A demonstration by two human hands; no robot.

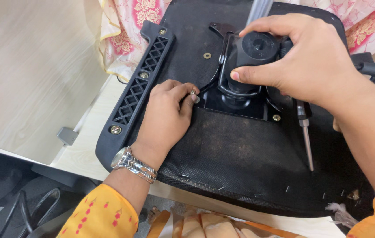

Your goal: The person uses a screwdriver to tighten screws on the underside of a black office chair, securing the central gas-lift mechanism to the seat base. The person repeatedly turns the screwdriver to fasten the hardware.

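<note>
A small screw [193, 92] sits pinched at the fingertips of the left hand [167, 112], right at the edge of the black metal mechanism plate [240, 105] on the underside of an upturned chair seat [240, 150]. That grip is closed on the screw between thumb and forefinger. Just to its right, the right hand [306, 61] wraps around the black round knob [254, 48] of the mechanism, fingers curled over the top and thumb pressed along its near side. A screwdriver [305, 134] lies on the seat fabric below the right wrist, apart from both grips. To the left of the left grip runs a black latticed bracket [141, 86] bolted to the seat. The seat rests on a pale wooden table [28, 66], with a pink floral cloth [125, 26] beyond it.
</note>
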